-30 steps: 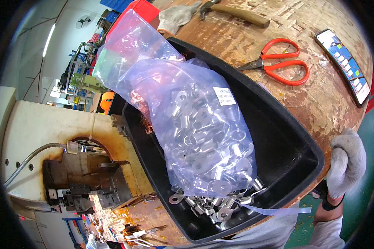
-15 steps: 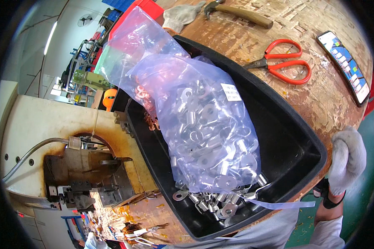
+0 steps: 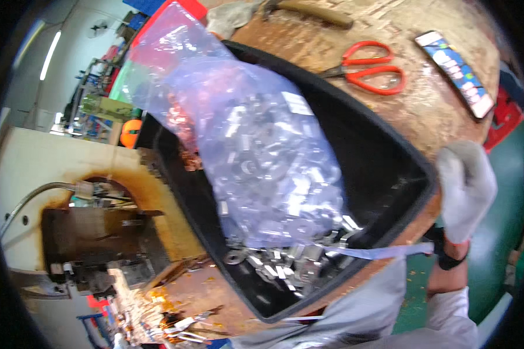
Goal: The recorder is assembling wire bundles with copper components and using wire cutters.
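View's shifted, so tray [image 3: 381, 174] & bag [image 3: 268, 166] sit nearer 11 o'clock; gloved R hand [image 3: 467, 189] at 3 o'clock, fingers curled, can't tell if pinching anything.

The black tray [image 3: 399, 142] offers its widest opening along the right, where bare floor lies between the bulging plastic bag [image 3: 268, 157] and the right wall, so a hand could drop in there from above. Loose metal lugs [image 3: 288, 267] clutter the near end, and a plastic strip [image 3: 384, 252] crosses the near rim. The machine [image 3: 58, 154] crowds the left wall; the bag's upper part blocks the far left. Right of the tray, bare tabletop [image 3: 416, 113] runs between the scissors [image 3: 374, 71] and the phone [image 3: 455, 72], with the gloved right hand [image 3: 467, 183] beside the tray's right corner.
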The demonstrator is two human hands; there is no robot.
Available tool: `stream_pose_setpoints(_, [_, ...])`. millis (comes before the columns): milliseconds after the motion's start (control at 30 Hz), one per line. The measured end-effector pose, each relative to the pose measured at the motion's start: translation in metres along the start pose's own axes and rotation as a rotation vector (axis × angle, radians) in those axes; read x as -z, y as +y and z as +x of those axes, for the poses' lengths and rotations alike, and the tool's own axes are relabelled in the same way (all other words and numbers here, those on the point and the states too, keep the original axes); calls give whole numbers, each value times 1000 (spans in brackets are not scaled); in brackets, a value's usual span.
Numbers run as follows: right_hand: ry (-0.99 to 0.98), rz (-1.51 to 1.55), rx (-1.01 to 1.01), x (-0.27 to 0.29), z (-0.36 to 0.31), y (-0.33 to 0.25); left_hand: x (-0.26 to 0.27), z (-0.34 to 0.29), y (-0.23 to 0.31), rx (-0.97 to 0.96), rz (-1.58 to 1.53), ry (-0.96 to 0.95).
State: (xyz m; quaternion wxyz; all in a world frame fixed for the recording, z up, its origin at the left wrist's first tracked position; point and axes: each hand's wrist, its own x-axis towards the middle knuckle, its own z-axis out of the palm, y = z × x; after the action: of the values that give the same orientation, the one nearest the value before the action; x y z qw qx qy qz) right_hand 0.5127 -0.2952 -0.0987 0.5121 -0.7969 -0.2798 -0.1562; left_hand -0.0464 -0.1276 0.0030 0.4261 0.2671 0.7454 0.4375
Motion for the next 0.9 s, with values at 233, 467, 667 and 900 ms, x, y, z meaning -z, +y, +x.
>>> stream_pose_setpoints(233, [-118,175,-44,-15,6,-9,6,2,-35,127,-23,-80])
stream_pose_setpoints(467, [-90,-79,0,-11,12,-3,62,21,-43,111,-57,-335])
stream_pose_setpoints(667, [-155,-286,10,-11,16,-2,135,43,-49,-518,511,-170])
stream_pose_setpoints(900, [-129,-479,9,-14,17,-10,111,18,1,-851,593,-308])
